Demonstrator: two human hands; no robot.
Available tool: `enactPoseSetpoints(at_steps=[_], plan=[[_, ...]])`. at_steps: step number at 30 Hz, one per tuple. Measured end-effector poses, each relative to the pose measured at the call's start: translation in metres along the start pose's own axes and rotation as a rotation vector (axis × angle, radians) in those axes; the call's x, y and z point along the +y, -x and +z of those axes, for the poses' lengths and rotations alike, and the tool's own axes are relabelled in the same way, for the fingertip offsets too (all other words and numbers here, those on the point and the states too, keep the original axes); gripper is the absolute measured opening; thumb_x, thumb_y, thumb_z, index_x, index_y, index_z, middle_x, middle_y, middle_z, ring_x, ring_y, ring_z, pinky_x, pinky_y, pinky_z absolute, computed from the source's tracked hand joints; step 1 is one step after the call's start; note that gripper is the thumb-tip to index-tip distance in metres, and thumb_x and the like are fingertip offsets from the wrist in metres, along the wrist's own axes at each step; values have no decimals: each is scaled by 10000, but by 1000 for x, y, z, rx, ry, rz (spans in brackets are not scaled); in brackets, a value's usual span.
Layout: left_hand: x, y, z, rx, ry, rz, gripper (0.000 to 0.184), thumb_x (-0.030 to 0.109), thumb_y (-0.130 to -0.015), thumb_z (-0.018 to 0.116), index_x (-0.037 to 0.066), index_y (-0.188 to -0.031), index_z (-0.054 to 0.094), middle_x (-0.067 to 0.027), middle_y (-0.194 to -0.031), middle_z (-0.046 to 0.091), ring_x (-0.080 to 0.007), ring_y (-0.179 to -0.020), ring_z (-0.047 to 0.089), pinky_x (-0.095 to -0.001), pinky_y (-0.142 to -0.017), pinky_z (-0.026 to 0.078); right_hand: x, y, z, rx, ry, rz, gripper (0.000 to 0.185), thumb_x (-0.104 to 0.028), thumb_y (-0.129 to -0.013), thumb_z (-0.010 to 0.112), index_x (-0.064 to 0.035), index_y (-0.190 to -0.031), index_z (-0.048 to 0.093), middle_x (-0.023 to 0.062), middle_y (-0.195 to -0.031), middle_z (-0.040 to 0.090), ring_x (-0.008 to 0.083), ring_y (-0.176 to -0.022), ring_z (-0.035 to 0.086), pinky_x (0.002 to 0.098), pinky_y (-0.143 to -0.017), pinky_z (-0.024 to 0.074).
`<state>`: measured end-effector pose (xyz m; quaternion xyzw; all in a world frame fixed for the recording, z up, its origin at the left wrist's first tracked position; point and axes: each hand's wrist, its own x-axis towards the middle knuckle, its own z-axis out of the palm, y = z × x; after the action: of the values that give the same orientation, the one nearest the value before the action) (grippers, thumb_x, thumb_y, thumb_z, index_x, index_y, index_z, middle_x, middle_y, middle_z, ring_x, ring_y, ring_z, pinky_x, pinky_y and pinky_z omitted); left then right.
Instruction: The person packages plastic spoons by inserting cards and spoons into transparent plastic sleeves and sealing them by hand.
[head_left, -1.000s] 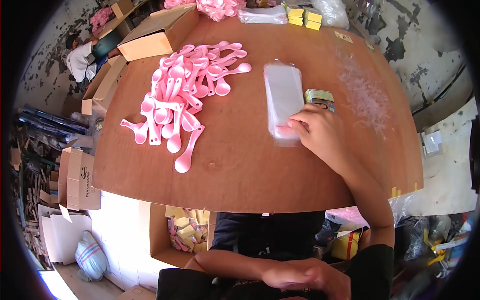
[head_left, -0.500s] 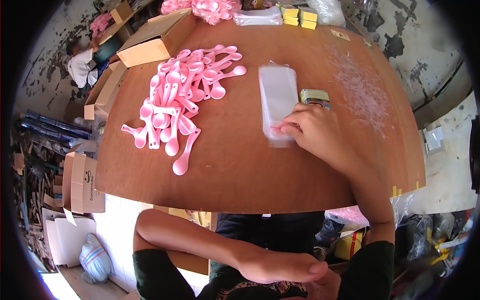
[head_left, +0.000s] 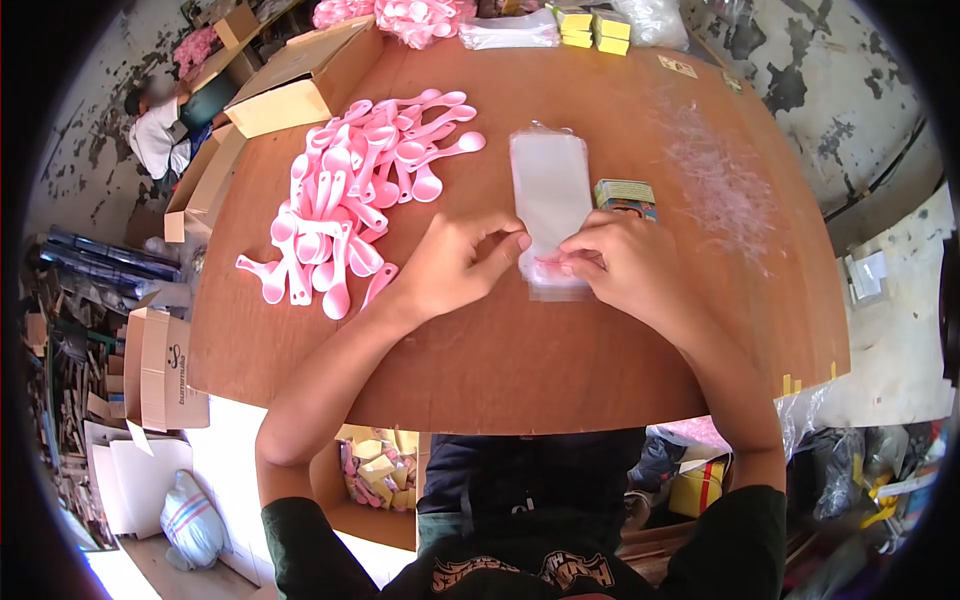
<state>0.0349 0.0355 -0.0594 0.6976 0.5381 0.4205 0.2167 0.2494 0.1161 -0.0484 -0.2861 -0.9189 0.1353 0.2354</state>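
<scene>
A stack of clear plastic bags (head_left: 552, 185) lies upright in front of me on the brown table (head_left: 500, 370). My right hand (head_left: 622, 262) rests at its lower end, fingers pinched on the bag edge. Just left of that end is my left hand (head_left: 468, 262), thumb and forefinger curled toward each other; whether anything is between them is too small to tell. Beyond my right hand stands a small printed box (head_left: 627, 195). A heap of pink spoons (head_left: 340, 180) lies to the left, one spoon partly hidden behind my left wrist.
A cardboard box (head_left: 290, 95), pink bundles (head_left: 420, 18), plastic bags (head_left: 510, 31) and yellow boxes (head_left: 611, 32) line the far edge. Thin plastic scraps (head_left: 725, 185) lie right. A person (head_left: 158, 130) is at the far left. Below the table sits an open carton (head_left: 375, 520).
My left hand has come up from near my body to the lower end of the bags. My right hand stays at the bag edge. The view has shifted slightly.
</scene>
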Motion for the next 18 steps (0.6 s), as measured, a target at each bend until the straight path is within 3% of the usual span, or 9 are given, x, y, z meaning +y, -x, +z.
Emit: enactPoseSetpoints(at_steps=[3,5,6,8,16,18], plan=[[-9,-1,-3,-16,-29,-30,107,60,-892,637,-30,-935,677,-90,-744,676,-69,-593,556,-248,-529,440,4,-2,5,-1,2,37,78,-135,-773,702,-88,-824,738,45,-820,673,244,-707,646,359,-618,481],[-16,1,0,-36,-91,164,129,55,-867,654,-19,-970,675,-121,-791,687,-167,-637,639,-305,-571,489,4,-2,8,-1,5,55,59,-142,-783,695,-102,-801,734,37,-811,665,243,-723,647,368,-628,487],[-17,3,1,-35,-90,154,129,55,-867,654,-19,-970,675,-121,-791,687,-167,-637,639,-305,-571,489,4,-2,10,5,10,75,56,-150,-794,688,-116,-779,730,30,-801,657,243,-739,648,376,-639,494],[-19,4,1,-70,-142,162,186,61,-839,674,2,-1016,674,-145,-883,691,-265,-717,671,-360,-627,522,6,1,11,16,14,49,61,-141,-809,672,-110,-797,724,31,-813,656,245,-740,647,377,-640,493],[-9,2,2,-158,-274,294,244,153,-805,712,94,-1041,701,-107,-923,619,-282,-757,631,-382,-659,518,5,4,11,15,48,26,85,-114,-861,612,-92,-841,692,42,-846,647,248,-747,646,383,-640,487],[-10,1,3,-169,-290,288,239,167,-790,712,95,-1017,706,-110,-906,596,-289,-787,621,-400,-681,509,8,4,13,185,28,-22,57,-89,-859,620,-86,-831,670,53,-828,638,251,-722,639,368,-607,486]])
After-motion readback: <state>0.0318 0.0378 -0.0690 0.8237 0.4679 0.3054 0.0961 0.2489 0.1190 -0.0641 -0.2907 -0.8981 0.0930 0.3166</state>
